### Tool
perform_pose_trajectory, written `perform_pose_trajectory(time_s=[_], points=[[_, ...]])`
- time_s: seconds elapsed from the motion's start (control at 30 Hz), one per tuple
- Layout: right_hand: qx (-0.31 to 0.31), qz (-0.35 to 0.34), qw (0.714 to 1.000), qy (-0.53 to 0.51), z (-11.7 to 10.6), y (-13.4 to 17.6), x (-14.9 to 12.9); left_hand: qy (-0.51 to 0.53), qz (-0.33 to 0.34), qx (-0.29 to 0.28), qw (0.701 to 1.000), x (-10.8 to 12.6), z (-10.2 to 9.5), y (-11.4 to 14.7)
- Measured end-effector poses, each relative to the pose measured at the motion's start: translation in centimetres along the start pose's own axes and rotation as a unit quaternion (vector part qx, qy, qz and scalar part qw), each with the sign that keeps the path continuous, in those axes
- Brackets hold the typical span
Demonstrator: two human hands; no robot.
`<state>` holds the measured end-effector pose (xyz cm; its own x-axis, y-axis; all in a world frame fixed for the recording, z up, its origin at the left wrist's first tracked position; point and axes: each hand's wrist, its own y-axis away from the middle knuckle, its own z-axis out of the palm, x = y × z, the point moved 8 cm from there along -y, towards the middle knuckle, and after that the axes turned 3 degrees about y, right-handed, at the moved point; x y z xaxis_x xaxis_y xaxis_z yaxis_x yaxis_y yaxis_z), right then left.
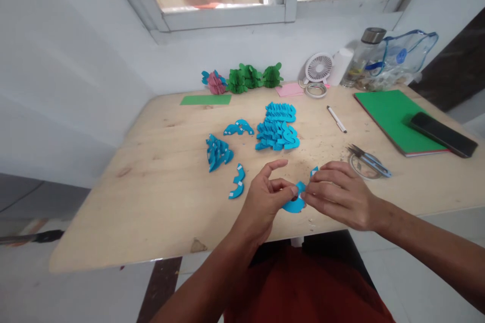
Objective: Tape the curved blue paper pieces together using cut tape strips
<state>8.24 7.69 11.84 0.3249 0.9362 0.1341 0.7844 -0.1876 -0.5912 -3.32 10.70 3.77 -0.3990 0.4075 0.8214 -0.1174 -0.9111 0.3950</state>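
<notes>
Near the table's front edge, my left hand [270, 193] pinches a curved blue paper cutout [293, 206] between thumb and fingers, its index finger stretched out. My right hand [339, 193] is closed on the right side of the same cutout, its fingertips partly covering it. Small white patches show on the paper. Left of my hands lies a wavy blue paper strip [238, 181] with white patches. Beyond it are a folded blue paper pile [219, 152] and another patched blue piece [238, 127]. Stacked blue cutouts [278, 135] lie ahead of my hands.
Snips [369, 159] rest on a tape roll [356, 169] at right. Farther right, a black phone [443, 133] lies on a green book [397, 116]. A marker [336, 119], small fan [319, 67], bottle [366, 55] and green paper figures [250, 76] are farther back.
</notes>
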Motion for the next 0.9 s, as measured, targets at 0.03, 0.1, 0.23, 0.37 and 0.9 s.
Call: perform_pose_trajectory(time_s=[0.03, 0.1, 0.23, 0.37, 0.9], points=[[0.002, -0.005, 1.000, -0.001, -0.1, 0.0, -0.1, 0.000, -0.001, -0.002, 1.000, 0.0, 0.0, 0.0], [0.002, -0.009, 1.000, -0.003, -0.1, -0.1, -0.1, 0.000, -0.005, -0.006, 1.000, 0.0, 0.1, 0.0], [-0.004, -0.007, 1.000, -0.014, 0.2, 0.0, 0.0, -0.003, -0.006, -0.018, 1.000, 0.0, 0.2, 0.1], [0.012, 0.019, 0.999, -0.035, 0.4, 0.4, 0.6, -0.001, 0.007, -0.015, 1.000, 0.2, 0.1, 0.2], [0.099, 0.570, 0.709, -0.403, 4.8, 5.5, 2.0, 0.036, 0.125, 0.104, 0.986, -0.4, -0.3, 1.0]])
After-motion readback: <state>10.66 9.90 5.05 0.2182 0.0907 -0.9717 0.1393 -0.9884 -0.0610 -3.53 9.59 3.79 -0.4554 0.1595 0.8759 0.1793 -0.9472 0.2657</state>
